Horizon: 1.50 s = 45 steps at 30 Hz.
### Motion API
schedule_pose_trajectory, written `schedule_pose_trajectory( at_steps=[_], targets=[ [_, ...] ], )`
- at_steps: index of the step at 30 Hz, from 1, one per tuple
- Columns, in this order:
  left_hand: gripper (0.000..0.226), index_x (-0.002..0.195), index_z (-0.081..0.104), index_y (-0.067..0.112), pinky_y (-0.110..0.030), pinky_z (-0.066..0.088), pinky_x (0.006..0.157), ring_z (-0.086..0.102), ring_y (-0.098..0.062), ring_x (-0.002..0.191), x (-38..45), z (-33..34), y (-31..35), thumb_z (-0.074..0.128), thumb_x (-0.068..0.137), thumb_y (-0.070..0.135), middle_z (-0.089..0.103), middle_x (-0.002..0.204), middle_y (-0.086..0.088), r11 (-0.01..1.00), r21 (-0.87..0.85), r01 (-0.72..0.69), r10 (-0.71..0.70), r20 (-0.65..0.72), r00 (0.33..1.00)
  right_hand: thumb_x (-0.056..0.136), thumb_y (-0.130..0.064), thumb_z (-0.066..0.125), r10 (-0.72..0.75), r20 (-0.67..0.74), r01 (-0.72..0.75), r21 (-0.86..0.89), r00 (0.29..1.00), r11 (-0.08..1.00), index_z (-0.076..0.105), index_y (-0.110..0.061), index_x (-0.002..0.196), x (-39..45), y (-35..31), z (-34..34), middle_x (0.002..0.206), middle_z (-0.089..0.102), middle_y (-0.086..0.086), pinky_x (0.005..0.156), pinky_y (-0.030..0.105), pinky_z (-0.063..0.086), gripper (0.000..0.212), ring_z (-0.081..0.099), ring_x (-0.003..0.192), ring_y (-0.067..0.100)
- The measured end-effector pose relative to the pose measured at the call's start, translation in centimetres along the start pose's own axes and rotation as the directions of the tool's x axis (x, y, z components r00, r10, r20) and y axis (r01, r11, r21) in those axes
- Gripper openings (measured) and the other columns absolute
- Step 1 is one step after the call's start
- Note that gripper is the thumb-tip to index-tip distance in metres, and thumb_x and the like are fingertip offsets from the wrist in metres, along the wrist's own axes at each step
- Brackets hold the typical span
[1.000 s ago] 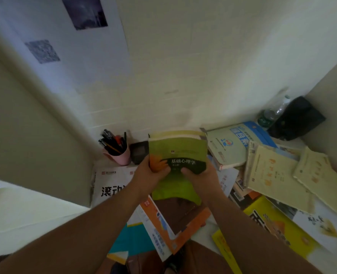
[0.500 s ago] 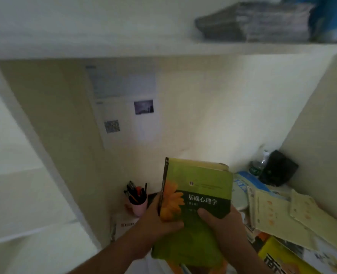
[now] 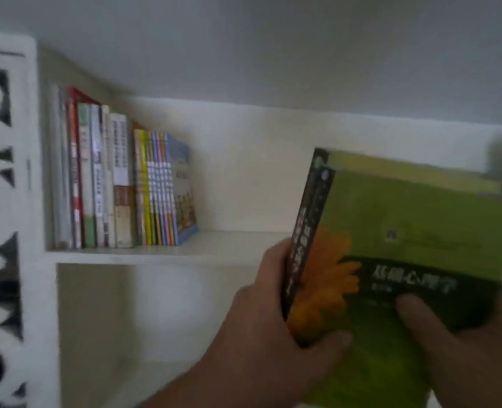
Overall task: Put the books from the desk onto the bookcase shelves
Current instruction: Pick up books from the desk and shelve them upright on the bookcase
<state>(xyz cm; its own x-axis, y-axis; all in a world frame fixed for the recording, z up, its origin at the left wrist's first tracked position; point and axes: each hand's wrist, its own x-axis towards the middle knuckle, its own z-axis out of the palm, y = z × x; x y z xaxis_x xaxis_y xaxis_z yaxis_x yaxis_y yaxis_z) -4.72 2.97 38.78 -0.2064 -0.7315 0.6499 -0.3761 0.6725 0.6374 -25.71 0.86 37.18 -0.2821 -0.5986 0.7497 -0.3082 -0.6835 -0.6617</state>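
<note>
In the head view I see a row of upright books point(image 3: 120, 184) already standing at the left end of the shelf point(image 3: 161, 254), upper left of the frame, so part of the job looks done. I hold the green books point(image 3: 406, 231) at lower right, not yet shelved: my left hand point(image 3: 273, 328) grips the spine edge, thumb on the cover, and my right hand point(image 3: 462, 343) pinches the lower cover. Half a second ago the view showed the desk, pen cup and scattered books; now it has swung up to the bookcase, and the green books sit higher and nearer the shelf.
</note>
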Motion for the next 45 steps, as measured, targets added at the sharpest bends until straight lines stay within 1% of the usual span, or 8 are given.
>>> schedule_pose_trajectory(
  at_steps=[7, 12, 19, 22, 26, 30, 38, 45],
  targets=[
    [0.068, 0.137, 0.040, 0.052, -0.033, 0.064, 0.085, 0.067, 0.004, 0.105, 7.0, -10.0, -1.4, 0.079, 0.090, 0.022, 0.066, 0.118, 0.023, 0.965, 0.240, -0.110, 0.199, -0.389, 0.899, 0.085, -0.025, 0.087, -0.097, 0.228, 0.006, 0.368, 0.969, 0.930, 0.060, -0.036, 0.116, 12.4, -4.2, 14.8, 0.100, 0.072, -0.019, 0.063, 0.015, 0.058, 0.042, 0.071, 0.083, -0.009],
    [0.071, 0.140, 0.036, 0.053, -0.031, 0.057, 0.091, 0.063, 0.002, 0.112, 8.0, -12.1, -6.3, 0.077, 0.092, 0.019, 0.061, 0.119, 0.029, 0.970, 0.240, 0.050, 0.095, -0.556, 0.825, 0.090, -0.043, 0.082, 0.127, 0.412, -0.276, 0.326, 0.902, 0.904, 0.065, -0.028, 0.118, 14.0, -1.8, 24.9, 0.110, 0.076, -0.002, 0.089, 0.053, 0.063, 0.036, 0.076, 0.096, 0.023],
    [0.068, 0.135, 0.042, 0.050, -0.025, 0.053, 0.084, 0.060, 0.008, 0.104, 3.9, -17.3, -5.1, 0.083, 0.087, 0.023, 0.060, 0.116, 0.033, 0.948, 0.277, 0.159, 0.079, -0.686, 0.723, 0.110, -0.059, 0.032, 0.205, 0.591, -0.492, 0.377, 0.780, 0.784, 0.075, -0.024, 0.109, 13.9, -1.8, 28.2, 0.094, 0.081, -0.004, 0.081, 0.040, 0.061, 0.055, 0.076, 0.094, 0.021],
    [0.067, 0.136, 0.044, 0.047, -0.016, 0.044, 0.070, 0.059, 0.011, 0.091, 1.1, -20.2, -4.0, 0.084, 0.086, 0.026, 0.060, 0.105, 0.035, 0.883, 0.407, 0.232, 0.145, -0.708, 0.691, 0.107, -0.035, 0.057, 0.073, 0.667, -0.341, 0.280, 0.741, 0.897, 0.070, -0.031, 0.119, 12.4, -3.0, 30.5, 0.107, 0.078, -0.008, 0.089, 0.043, 0.064, 0.018, 0.075, 0.099, 0.019],
    [0.070, 0.141, 0.044, 0.040, -0.017, 0.041, 0.067, 0.055, 0.005, 0.084, -1.3, -23.1, -4.1, 0.083, 0.086, 0.024, 0.053, 0.100, 0.036, 0.822, 0.461, 0.333, 0.172, -0.759, 0.628, 0.081, -0.040, 0.081, -0.194, 0.653, 0.082, 0.198, 0.732, 0.977, 0.045, -0.048, 0.140, 9.6, -3.6, 34.7, 0.129, 0.064, -0.005, 0.097, 0.043, 0.058, 0.070, 0.063, 0.118, 0.021],
    [0.067, 0.140, 0.045, 0.039, -0.020, 0.041, 0.066, 0.055, 0.002, 0.086, -3.0, -24.6, -4.7, 0.082, 0.087, 0.022, 0.052, 0.100, 0.034, 0.814, 0.438, 0.380, 0.134, -0.779, 0.612, 0.063, -0.062, 0.090, -0.147, 0.628, 0.155, 0.043, 0.764, 0.987, 0.001, -0.051, 0.160, 8.9, -3.5, 36.0, 0.146, 0.036, 0.007, 0.109, 0.053, 0.048, 0.133, 0.049, 0.130, 0.032],
    [0.067, 0.140, 0.043, 0.037, -0.026, 0.044, 0.067, 0.056, 0.001, 0.088, -3.3, -25.0, -5.2, 0.083, 0.087, 0.024, 0.054, 0.103, 0.032, 0.865, 0.361, 0.347, 0.106, -0.810, 0.577, 0.076, -0.033, 0.087, -0.087, 0.475, 0.175, -0.144, 0.876, 0.974, -0.018, -0.042, 0.161, 7.6, -4.4, 36.4, 0.158, 0.024, 0.006, 0.079, 0.038, 0.050, 0.135, 0.062, 0.114, 0.035],
    [0.067, 0.134, 0.042, 0.046, -0.025, 0.046, 0.073, 0.057, 0.005, 0.094, -0.2, -21.9, -5.3, 0.084, 0.086, 0.024, 0.054, 0.106, 0.035, 0.904, 0.344, 0.254, 0.103, -0.751, 0.652, 0.081, -0.038, 0.084, -0.101, 0.433, 0.141, -0.059, 0.896, 0.988, 0.002, -0.037, 0.161, 9.9, -2.6, 33.1, 0.134, 0.063, -0.001, 0.087, 0.039, 0.051, 0.115, 0.065, 0.106, 0.027]
  ],
)
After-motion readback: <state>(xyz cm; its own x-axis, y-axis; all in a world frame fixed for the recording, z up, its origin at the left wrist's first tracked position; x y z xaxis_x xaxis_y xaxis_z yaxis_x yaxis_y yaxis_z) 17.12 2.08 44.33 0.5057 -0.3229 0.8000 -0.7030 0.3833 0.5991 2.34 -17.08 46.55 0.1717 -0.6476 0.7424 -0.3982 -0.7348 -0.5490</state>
